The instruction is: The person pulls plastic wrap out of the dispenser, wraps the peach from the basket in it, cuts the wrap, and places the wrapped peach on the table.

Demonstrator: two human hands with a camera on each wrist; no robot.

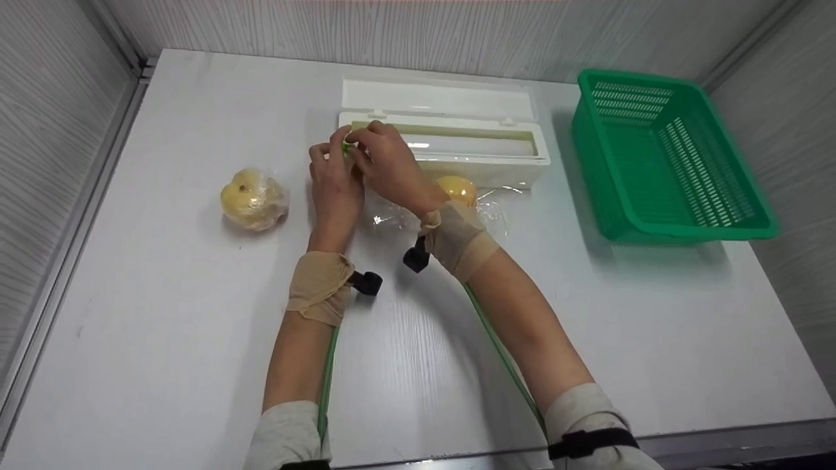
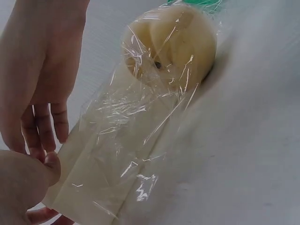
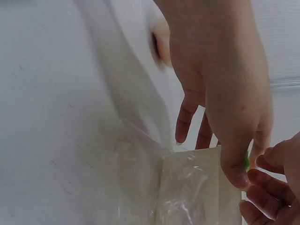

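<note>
Both hands meet at the left end of a white cling film box [image 1: 477, 171], whose lid [image 1: 444, 98] stands open behind it. The left hand [image 1: 336, 189] pinches a small green slide cutter [image 1: 346, 147] between thumb and forefinger. From the other side, the right hand [image 1: 392, 160] curls its thumb and forefinger onto the same small piece. Clear film [image 2: 117, 117] runs from the box over a round yellow fruit [image 2: 173, 44], which sits against the box front. The film roll [image 1: 470, 145] shows inside the box. The fingers partly hide the cutter.
Left of the hands lies another yellow fruit [image 1: 253, 199] wrapped in film. A green plastic basket [image 1: 620, 196] stands at the right. A panelled wall [image 1: 457, 39] borders the back of the white table [image 1: 163, 326].
</note>
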